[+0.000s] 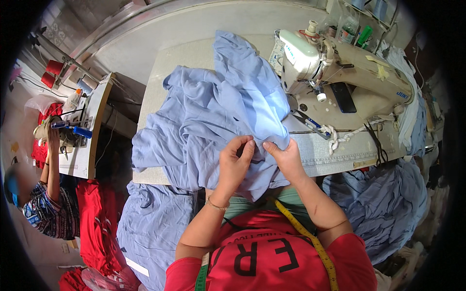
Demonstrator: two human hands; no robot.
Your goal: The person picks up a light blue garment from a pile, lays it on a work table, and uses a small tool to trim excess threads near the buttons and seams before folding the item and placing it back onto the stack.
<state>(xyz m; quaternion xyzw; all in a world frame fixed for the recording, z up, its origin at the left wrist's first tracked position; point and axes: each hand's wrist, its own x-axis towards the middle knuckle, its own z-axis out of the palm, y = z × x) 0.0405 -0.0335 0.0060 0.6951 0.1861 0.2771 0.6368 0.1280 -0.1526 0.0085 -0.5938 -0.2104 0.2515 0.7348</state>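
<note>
A light blue cloth garment point(199, 104) lies bunched over the sewing table, part of it hanging off the front edge. At that edge, my left hand point(236, 157) pinches the fabric between thumb and forefinger. Close beside it, my right hand point(285, 157) grips the same cloth, thumb on top and fingers partly hidden behind it. A smooth, brightly lit panel of the garment stretches up from my fingers toward the sewing machine point(349, 72). The two thumbs are a short distance apart.
Snips point(310, 122), a white cord point(334, 138), a dark phone point(343, 98) and black scissors point(377, 145) lie by the machine. More blue cloth is heaped at left point(150, 228) and right point(383, 208). A co-worker point(51, 203) works at another table at far left.
</note>
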